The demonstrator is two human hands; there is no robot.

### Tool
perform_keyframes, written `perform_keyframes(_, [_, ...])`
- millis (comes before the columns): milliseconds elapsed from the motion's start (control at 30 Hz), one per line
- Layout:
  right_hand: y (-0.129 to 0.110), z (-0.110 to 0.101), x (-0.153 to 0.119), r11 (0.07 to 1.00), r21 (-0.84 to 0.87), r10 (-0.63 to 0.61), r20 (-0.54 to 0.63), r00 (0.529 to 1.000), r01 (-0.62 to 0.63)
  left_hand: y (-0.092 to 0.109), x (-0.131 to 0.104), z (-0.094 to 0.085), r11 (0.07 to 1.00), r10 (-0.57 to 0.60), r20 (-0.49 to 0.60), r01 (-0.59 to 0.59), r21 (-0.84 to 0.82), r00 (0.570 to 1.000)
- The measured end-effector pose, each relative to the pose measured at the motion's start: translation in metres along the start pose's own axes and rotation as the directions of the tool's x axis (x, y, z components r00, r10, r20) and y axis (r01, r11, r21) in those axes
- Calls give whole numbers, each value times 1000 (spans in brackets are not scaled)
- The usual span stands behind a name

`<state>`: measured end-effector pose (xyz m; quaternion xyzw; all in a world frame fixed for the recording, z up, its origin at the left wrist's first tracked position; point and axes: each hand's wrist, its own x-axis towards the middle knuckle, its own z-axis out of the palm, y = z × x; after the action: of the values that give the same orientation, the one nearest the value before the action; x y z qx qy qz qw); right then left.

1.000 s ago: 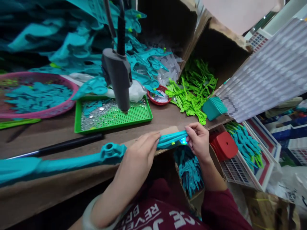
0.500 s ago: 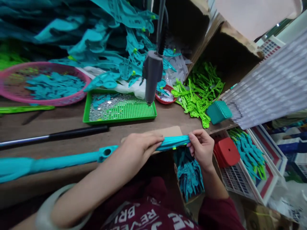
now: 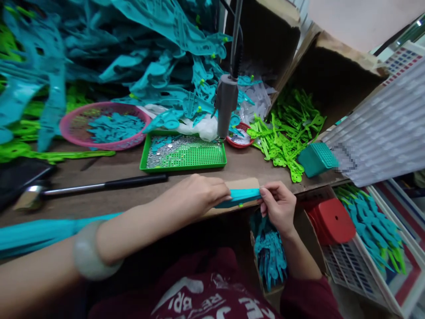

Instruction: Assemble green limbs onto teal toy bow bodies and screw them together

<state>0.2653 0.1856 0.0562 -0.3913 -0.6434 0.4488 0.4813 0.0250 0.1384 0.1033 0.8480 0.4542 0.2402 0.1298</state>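
Note:
A long teal plastic toy piece [image 3: 244, 196] lies along the front edge of the brown workbench [image 3: 109, 170], its far end stretching off to the left. My left hand [image 3: 195, 195] presses down on it from above, a pale bangle on that wrist. My right hand [image 3: 278, 204] pinches its right tip, where a small green nub shows. Both hands are closed on the same piece.
A grey hanging power tool [image 3: 226, 104] dangles over a green tray [image 3: 184, 156] of small metal parts. A hammer [image 3: 93, 186] lies left. A pink basket [image 3: 104, 126], teal part heaps, green parts [image 3: 285, 135], a red stool [image 3: 332, 221] and crates surround the bench.
The view has swung left and widened, showing the hammer head and more teal heaps. My hands keep their hold on the teal piece; my left hand has slid slightly along it.

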Motion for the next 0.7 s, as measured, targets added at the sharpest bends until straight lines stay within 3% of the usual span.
perform_keyframes(300, [-4,3,3,996,16,93,27,995,-93,3,-4,1,996,-83,123,78,48,989])
perform_keyframes(467, [-4,8,5,990,28,135,0,991,-135,27,7,-6,944,-261,260,189,269,930])
perform_keyframes(567, [-2,9,6,992,26,123,-14,992,-122,35,9,-5,889,-361,250,250,384,899])
perform_keyframes(700, [-5,10,8,992,14,128,-12,992,-128,35,10,-5,900,-333,311,201,387,890])
